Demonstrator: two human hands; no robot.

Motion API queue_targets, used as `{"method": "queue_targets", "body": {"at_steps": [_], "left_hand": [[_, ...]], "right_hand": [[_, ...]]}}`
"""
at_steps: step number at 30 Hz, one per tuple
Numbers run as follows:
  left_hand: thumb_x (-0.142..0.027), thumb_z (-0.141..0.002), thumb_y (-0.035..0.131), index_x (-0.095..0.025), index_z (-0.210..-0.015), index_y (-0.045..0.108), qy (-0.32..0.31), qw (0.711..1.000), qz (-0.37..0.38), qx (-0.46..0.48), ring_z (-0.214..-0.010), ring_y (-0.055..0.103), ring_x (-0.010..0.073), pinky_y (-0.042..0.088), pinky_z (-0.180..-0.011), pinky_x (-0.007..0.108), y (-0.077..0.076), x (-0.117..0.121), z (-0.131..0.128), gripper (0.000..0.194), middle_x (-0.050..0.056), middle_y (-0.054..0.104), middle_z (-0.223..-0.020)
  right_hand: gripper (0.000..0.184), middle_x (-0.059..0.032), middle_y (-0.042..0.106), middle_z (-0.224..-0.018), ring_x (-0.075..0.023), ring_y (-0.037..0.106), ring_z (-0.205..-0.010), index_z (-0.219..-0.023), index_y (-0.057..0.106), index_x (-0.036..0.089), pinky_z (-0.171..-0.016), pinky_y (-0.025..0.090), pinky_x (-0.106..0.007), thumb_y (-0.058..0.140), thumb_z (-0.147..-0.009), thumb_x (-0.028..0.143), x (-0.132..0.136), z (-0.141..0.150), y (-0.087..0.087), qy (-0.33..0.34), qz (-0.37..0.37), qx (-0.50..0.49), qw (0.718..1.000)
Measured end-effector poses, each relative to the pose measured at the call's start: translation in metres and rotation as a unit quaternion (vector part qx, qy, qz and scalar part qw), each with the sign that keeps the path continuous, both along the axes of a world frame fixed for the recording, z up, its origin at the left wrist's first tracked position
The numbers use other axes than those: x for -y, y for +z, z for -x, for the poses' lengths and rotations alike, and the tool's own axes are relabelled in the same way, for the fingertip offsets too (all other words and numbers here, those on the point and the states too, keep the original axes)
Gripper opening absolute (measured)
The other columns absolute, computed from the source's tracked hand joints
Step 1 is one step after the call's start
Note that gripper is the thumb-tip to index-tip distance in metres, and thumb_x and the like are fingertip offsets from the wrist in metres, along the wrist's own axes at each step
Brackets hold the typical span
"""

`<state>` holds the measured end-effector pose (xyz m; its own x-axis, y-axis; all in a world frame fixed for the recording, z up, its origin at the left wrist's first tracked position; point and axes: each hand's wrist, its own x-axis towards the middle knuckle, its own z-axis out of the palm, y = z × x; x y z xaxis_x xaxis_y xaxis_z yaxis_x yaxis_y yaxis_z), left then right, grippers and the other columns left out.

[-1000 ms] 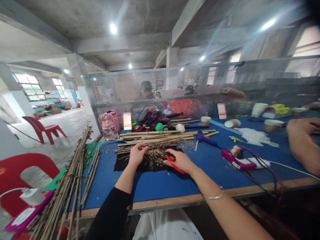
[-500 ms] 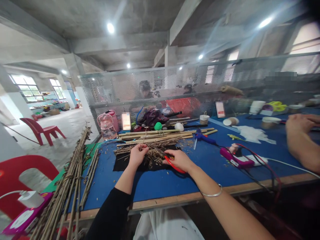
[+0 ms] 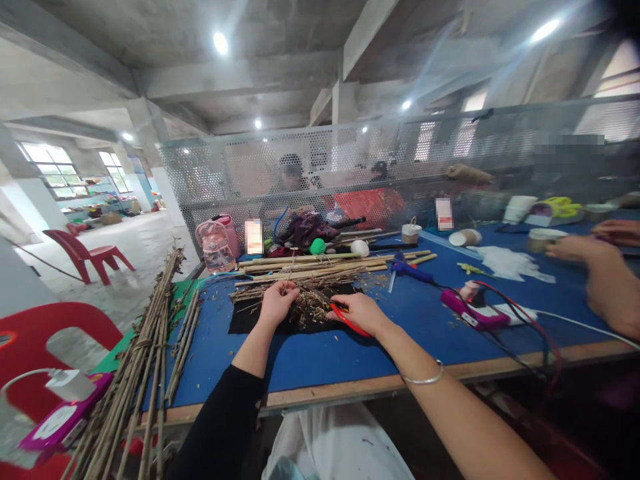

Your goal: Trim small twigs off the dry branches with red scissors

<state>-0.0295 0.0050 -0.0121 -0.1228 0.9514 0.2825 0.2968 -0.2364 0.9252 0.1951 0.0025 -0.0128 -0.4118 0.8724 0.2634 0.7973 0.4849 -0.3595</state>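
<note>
My right hand (image 3: pixel 361 313) is closed round the red-handled scissors (image 3: pixel 356 325), whose blades point left into a tangle of dried plant bits (image 3: pixel 311 308). On the left of that tangle, my left hand (image 3: pixel 278 304) is closed, thumb and fingers pinched on a thin dried twig that is mostly hidden by the fingers. Under both hands lies a black cloth (image 3: pixel 242 323) strewn with brown scraps. A bundle of thin twigs (image 3: pixel 250 292) runs along its far side, with longer pale sticks (image 3: pixel 327 265) behind.
Long tied stalks (image 3: pixel 143 343) lean over the table's left end. A blue glue gun (image 3: pixel 413 275) and a purple power strip (image 3: pixel 473 312) with cords lie to the right. A co-worker's arms (image 3: pixel 607 280) are at the far right. A perforated metal screen (image 3: pixel 240 180) stands behind.
The view has shifted slightly. My hands stay in nearly the same place over the dried plant bits. The co-worker's hands at the right have moved apart.
</note>
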Motion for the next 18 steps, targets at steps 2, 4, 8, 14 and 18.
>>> {"method": "queue_targets", "body": {"at_steps": [2,4,8,14,18], "left_hand": [[-0.034,-0.063,0.062,-0.015,-0.077,0.060,0.000,1.000,0.005,-0.009,-0.048,0.047,0.0092,0.034,-0.050,0.021,0.000,0.000,0.000,0.024,-0.002,0.057,-0.055],[-0.034,-0.064,0.062,-0.014,-0.077,0.060,0.008,1.000,0.007,-0.014,-0.049,0.049,0.0100,0.036,-0.052,0.022,0.001,0.000,0.001,0.024,-0.001,0.058,-0.057],[-0.033,-0.064,0.063,-0.014,-0.078,0.061,0.038,0.999,-0.001,-0.016,-0.054,0.051,0.0111,0.038,-0.056,0.023,0.002,-0.001,0.003,0.024,0.000,0.060,-0.059],[-0.035,-0.063,0.064,-0.015,-0.074,0.061,0.033,0.999,-0.030,-0.010,-0.053,0.049,0.0099,0.037,-0.057,0.022,0.000,-0.002,0.003,0.023,-0.001,0.058,-0.059],[-0.036,-0.063,0.064,-0.015,-0.072,0.060,0.006,0.999,-0.032,-0.007,-0.051,0.047,0.0093,0.036,-0.054,0.022,0.000,0.000,-0.002,0.024,-0.002,0.055,-0.055]], "right_hand": [[0.050,-0.0057,0.069,-0.089,-0.0228,0.062,-0.085,-0.097,0.065,0.028,-0.069,0.042,-0.026,0.051,-0.068,0.066,-0.001,0.000,-0.001,-0.006,-0.012,0.018,1.000],[0.050,-0.0056,0.068,-0.088,-0.0226,0.062,-0.084,-0.096,0.064,0.027,-0.068,0.041,-0.026,0.050,-0.068,0.066,-0.001,0.000,0.000,-0.003,-0.013,0.019,1.000],[0.048,-0.0027,0.067,-0.085,-0.0190,0.062,-0.078,-0.102,0.059,0.026,-0.063,0.039,-0.024,0.049,-0.071,0.062,0.004,0.000,0.005,0.005,0.005,-0.017,1.000],[0.050,-0.0004,0.065,-0.072,-0.0164,0.058,-0.065,-0.104,0.056,0.026,-0.055,0.035,-0.022,0.055,-0.067,0.060,0.012,0.005,0.011,0.003,0.017,-0.017,1.000],[0.047,-0.0008,0.066,-0.073,-0.0172,0.059,-0.066,-0.098,0.061,0.027,-0.056,0.036,-0.023,0.055,-0.066,0.062,0.010,0.005,0.010,0.004,0.012,-0.021,1.000]]}}
